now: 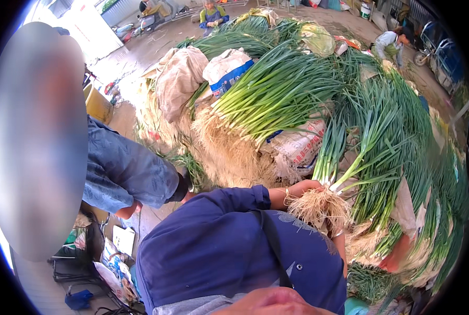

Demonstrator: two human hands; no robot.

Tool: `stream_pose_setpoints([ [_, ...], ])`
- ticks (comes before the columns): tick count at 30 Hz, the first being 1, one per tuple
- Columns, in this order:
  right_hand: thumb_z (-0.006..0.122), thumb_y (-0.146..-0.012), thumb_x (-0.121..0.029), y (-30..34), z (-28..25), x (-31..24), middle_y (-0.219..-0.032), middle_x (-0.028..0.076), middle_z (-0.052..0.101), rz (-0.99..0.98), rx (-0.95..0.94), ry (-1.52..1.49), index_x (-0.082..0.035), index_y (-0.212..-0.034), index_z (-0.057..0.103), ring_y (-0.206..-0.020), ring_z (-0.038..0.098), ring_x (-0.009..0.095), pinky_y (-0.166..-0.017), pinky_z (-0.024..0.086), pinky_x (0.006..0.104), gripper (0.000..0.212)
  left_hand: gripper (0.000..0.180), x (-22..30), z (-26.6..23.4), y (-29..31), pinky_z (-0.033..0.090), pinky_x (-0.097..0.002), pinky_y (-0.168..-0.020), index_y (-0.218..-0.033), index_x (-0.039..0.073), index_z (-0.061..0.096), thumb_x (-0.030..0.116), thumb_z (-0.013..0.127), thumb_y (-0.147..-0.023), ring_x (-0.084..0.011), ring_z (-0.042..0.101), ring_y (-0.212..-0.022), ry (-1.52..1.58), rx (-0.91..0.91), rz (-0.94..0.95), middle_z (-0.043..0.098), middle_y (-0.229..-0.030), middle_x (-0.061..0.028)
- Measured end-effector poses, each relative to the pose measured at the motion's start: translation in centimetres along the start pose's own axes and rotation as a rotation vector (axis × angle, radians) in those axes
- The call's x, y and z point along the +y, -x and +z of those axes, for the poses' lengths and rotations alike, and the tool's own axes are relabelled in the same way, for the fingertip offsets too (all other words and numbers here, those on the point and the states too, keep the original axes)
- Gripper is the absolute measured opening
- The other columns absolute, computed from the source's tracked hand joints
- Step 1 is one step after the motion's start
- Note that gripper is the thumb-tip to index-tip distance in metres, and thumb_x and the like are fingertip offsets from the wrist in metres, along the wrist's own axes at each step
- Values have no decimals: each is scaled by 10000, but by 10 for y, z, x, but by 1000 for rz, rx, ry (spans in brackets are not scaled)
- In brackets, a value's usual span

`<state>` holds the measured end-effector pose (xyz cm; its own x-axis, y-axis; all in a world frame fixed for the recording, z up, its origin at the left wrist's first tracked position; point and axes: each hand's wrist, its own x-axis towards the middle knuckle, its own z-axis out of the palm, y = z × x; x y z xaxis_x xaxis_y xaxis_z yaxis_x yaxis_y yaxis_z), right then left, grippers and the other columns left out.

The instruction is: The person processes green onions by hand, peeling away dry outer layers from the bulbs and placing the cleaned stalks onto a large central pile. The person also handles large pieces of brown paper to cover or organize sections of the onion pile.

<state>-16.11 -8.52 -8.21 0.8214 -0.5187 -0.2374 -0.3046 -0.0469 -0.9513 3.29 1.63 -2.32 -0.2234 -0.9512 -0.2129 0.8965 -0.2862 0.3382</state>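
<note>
My left hand (301, 188), a bracelet at its wrist, is closed around the white stalks of a bunch of green onions (326, 157). The bunch stands with its leaves upward, and its tangled pale roots (321, 208) hang in front of my body. A few stalks lean off to the right. My right hand (339, 237) is just below and behind the roots, which hide its fingers. Close by on the right lie more green onions (386, 173), heaped with their roots toward me.
A large pile of green onions (287, 84) fills the space ahead, with woven sacks (182, 79) among it. A person (124, 173) in blue patterned clothes is close on my left. Other people (212, 16) work beyond the pile. A wheeled cart (441, 58) stands far right.
</note>
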Motion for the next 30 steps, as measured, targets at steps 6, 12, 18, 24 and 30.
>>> stream_pose_setpoints([
  [6,484,-940,-321,40,-25,43,-955,86,639,459,-44,417,-26,-1013,614,-874,581,205,-778,424,300,330,449,31,4,22,531,-323,-628,-1188,-11,505,258,514,-828,-210,625,-679,173,-36,56,630,-893,-131],
  [12,524,-881,-233,63,-88,161,-1009,166,646,586,-230,1024,-69,-1254,501,-800,623,299,-751,481,341,408,458,181,145,15,533,-325,-625,-1222,0,461,260,539,-853,-192,617,-715,51,-37,425,617,-937,-121],
  [18,511,-880,-246,-64,-22,-80,-1031,186,631,-243,212,344,-73,-1214,528,-853,613,308,-775,476,359,376,396,348,160,30,515,-321,-624,-1168,12,479,249,537,-856,-187,600,-717,-189,-73,858,607,-914,-106],
  [24,498,-880,-259,-136,47,-158,-1053,205,616,-401,56,93,-77,-1174,556,-905,603,317,-799,472,377,351,336,397,54,92,497,-317,-623,-1115,24,497,238,534,-859,-181,583,-719,-161,201,956,598,-891,-91],
  [30,485,-879,-272,-45,35,-39,-1075,224,601,-47,-74,339,-81,-1134,583,-958,593,325,-823,467,395,333,277,393,-40,150,479,-313,-621,-1062,36,516,226,531,-862,-175,566,-721,-78,343,945,589,-868,-76],
])
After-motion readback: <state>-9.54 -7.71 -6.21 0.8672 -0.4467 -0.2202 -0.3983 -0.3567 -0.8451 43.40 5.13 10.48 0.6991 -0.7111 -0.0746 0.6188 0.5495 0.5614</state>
